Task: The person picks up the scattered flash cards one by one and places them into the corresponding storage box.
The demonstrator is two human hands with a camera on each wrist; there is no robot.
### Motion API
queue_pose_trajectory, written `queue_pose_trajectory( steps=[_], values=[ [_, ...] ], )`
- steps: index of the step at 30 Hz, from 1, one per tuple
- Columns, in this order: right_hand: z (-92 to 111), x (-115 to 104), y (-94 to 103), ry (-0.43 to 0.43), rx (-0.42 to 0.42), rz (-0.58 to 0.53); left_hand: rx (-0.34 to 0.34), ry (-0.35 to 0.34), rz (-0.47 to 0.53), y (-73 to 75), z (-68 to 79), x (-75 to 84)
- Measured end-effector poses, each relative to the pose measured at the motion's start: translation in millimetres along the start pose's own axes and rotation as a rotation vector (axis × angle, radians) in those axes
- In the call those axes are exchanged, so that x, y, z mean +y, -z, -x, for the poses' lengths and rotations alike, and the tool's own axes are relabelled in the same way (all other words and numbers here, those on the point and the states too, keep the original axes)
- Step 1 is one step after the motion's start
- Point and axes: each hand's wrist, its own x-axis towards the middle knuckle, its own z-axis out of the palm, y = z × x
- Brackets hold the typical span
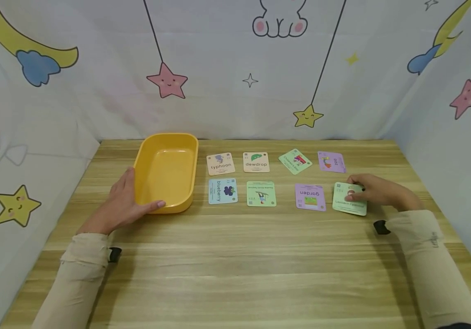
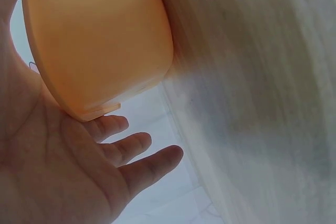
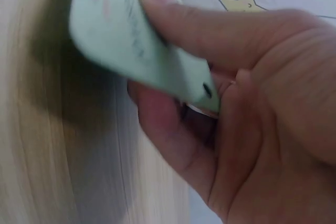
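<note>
- The left hand [image 1: 120, 204] has its fingers straight and spread along the outside of the yellow tray [image 1: 166, 173], thumb laid over the near rim; the rim meets the palm.
- The tray stands on the wooden table [image 1: 235, 260], just ahead and to the right of this hand, touching it.
- The right hand [image 1: 377, 191] pinches the green Lantern Festival card [image 1: 348, 208], thumb on its printed face and fingers beneath; the card tilts, its edge near the wrist camera raised above the table.
- Just left of the right hand lies the purple garden card [image 1: 310, 198]; ahead and left of it, the purple zoo card [image 1: 332, 162], then the green Children's Day card [image 1: 295, 161].
- Right of the left hand, past the tray, lie the blue blueberry card [image 1: 223, 191] and a green card with a figure [image 1: 261, 194].
- Farther ahead of the left hand, also past the tray, are the beige typhoon card [image 1: 220, 164] and dewdrop card [image 1: 256, 162].
- Well ahead of both hands hangs a star-patterned cloth [image 1: 219, 109].
</note>
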Motion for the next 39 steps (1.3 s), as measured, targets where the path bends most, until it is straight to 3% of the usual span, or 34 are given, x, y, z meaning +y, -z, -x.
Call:
queue_pose_trajectory(
  steps=[7,17,29,39],
  values=[
    [5,1,0.4,-0.041,-0.037,-0.173,0.019,-0.005,-0.008,-0.4,-0.9,1.7],
    [7,1,0.0,-0.103,-0.032,-0.293,-0.008,0.02,-0.001,-0.2,0.5,-1.3],
    [8,-5,1.4,-0.079,0.013,-0.344,-0.017,0.032,-0.001,0.4,1.7,-1.2],
    [10,-14,4.0,-0.097,0.085,-0.312,-0.02,0.049,-0.011,-0.6,-1.2,-1.1]
  ],
)
